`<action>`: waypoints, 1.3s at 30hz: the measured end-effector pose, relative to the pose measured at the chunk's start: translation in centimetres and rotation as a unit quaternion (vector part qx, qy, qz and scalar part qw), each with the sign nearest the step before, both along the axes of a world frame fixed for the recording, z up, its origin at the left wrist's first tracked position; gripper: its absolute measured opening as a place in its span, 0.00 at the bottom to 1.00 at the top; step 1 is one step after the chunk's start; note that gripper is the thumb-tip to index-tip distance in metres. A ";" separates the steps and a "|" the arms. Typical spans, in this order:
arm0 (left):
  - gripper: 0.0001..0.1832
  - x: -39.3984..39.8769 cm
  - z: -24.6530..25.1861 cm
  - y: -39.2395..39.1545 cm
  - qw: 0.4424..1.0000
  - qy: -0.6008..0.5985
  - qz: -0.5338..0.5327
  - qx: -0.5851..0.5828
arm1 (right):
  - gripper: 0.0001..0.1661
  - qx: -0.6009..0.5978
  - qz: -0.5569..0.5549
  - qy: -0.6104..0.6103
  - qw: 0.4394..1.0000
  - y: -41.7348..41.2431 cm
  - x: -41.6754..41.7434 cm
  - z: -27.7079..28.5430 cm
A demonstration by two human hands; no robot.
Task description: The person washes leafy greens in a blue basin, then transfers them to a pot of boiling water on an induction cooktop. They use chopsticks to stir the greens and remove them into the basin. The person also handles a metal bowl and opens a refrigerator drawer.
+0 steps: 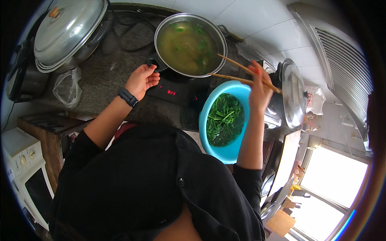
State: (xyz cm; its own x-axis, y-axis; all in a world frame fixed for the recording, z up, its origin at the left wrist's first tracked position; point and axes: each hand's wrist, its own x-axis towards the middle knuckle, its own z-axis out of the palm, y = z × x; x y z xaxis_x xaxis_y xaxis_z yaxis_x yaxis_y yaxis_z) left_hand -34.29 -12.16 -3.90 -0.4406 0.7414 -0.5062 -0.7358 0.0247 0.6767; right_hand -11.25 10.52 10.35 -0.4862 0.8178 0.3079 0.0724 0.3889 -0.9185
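Note:
My right hand point(260, 87) holds a pair of wooden chopsticks point(238, 79), spread apart, their tips near the right rim of a steel pot point(221, 64). Greenish broth point(187, 48) with bits of green leaf fills much of the pot. My left hand point(144, 79), with a dark band on its wrist, has its thumb and fingertips at the pot's black side handle point(157, 64); whether they grip it I cannot tell. The pot stands on a black induction cooker point(172, 92) with a lit red display. Below my right hand, a light-blue basin point(221, 153) holds leafy greens point(224, 117) in water.
A large lidded steel pan point(69, 30), a clear plastic bag point(68, 90) and a black cord point(120, 37) lie at left. A glass-lidded pot point(294, 93) stands at right below a range hood point(346, 60). A white microwave oven point(27, 153) is at lower left.

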 end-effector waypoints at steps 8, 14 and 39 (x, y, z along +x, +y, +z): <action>0.10 0.0 0.1 -0.2 1.000 0.000 -0.002 -0.001 | 0.11 0.172 0.180 -0.134 0.959 5.6 -7.7 -5.1; 0.11 0.1 0.5 -0.1 1.000 0.009 0.006 -0.016 | 0.10 0.033 0.150 -0.138 0.978 8.1 -11.3 -6.5; 0.09 -0.2 0.5 -0.1 1.000 -0.001 0.011 -0.024 | 0.16 0.038 0.075 -0.064 0.994 9.7 -18.9 -8.7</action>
